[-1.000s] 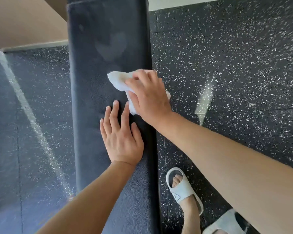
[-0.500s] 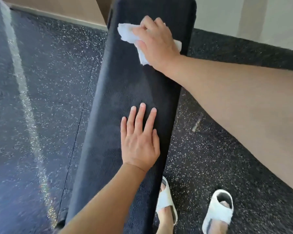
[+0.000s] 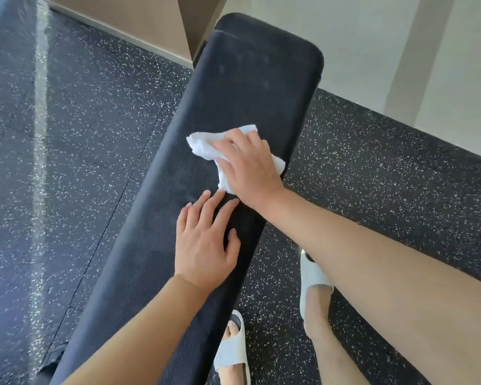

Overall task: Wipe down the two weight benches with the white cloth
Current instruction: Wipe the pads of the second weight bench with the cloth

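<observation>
On black weight bench (image 3: 250,87), midway along the pad: white cloth (image 3: 206,147), bunched and gripped under right hand (image 3: 247,165). Just beside it, left hand (image 3: 203,245), flat, fingers spread, holding nothing. Below, speckled rubber floor (image 3: 81,134).

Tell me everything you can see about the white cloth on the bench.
The white cloth is a small, crumpled piece of soft, towel-like fabric, bunched rather than folded flat. It lies on the black padded bench, around the middle of the visible pad. The right hand presses down on it, covering most of it; corners stick out at the hand's left and right. The left hand rests flat on the pad just below, its fingertips close to the cloth.
</observation>
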